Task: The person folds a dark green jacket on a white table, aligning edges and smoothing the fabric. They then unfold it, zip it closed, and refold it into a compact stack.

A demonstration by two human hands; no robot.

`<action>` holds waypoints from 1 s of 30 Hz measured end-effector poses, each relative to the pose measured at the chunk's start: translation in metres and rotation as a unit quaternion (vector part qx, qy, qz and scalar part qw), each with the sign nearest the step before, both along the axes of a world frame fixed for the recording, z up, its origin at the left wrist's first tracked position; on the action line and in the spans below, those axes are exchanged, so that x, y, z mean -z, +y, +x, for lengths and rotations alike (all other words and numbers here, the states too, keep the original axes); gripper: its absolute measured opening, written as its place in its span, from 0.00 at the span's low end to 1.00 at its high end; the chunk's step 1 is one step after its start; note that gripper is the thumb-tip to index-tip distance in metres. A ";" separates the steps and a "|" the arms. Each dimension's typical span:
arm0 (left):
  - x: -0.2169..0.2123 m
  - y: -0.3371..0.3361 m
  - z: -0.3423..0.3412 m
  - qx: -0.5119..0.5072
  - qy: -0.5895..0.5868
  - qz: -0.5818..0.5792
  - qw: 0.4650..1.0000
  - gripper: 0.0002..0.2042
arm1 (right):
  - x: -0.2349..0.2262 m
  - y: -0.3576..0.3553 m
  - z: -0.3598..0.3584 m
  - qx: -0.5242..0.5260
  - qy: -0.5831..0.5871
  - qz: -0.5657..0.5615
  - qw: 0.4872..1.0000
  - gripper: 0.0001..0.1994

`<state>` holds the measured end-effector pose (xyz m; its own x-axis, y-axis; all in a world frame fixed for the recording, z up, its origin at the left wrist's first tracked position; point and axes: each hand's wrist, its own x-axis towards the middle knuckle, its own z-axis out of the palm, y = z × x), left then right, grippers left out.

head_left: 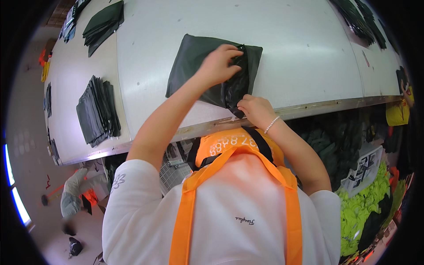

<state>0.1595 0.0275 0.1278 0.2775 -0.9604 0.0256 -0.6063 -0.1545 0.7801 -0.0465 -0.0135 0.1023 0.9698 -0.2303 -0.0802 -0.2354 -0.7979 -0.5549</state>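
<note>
A flat dark green piece of thin, smooth material (187,66), folded, lies on the white table in front of me. A glossy black gathered strip (235,86) runs down its right part. My left hand (218,66) is over the upper end of this strip, thumb and fingers apart, fingertips touching it. At the lower right corner, close to the table's front edge, my right hand (258,109) pinches the border of the dark green piece. Whether it is a bag or a garment part cannot be told.
Stacks of similar dark pieces lie on the table at left (97,112), far left (104,26) and far right (355,22). The table's front edge (318,107) runs before me. Bright yellow-green cloth (362,216) is piled at lower right. Another person (75,194) is at lower left.
</note>
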 end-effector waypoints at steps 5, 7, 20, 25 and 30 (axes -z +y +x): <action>0.027 0.039 0.004 0.176 -0.024 0.022 0.984 0.13 | 0.007 -0.008 -0.002 -0.008 -0.064 0.066 0.996 0.04; 0.045 0.036 -0.014 0.205 -0.015 -0.037 0.978 0.13 | 0.009 -0.009 -0.001 -0.012 -0.055 0.079 0.995 0.04; 0.079 0.036 -0.076 0.115 -0.355 0.077 0.925 0.17 | 0.005 -0.013 0.001 -0.125 0.018 -0.010 0.992 0.05; 0.072 0.046 -0.095 -0.030 -0.070 -0.059 0.995 0.16 | -0.005 -0.016 -0.021 -0.020 0.043 -0.012 0.999 0.03; 0.034 0.054 -0.085 -0.022 -0.141 -0.081 0.986 0.26 | -0.008 -0.003 -0.015 0.198 -0.055 -0.008 0.979 0.25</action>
<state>0.0743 0.0814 0.0936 0.2794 -0.9243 0.2600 -0.7978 -0.0728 0.5986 -0.0614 -0.0168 0.1100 0.8069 -0.5901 0.0258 -0.4675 -0.6646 -0.5829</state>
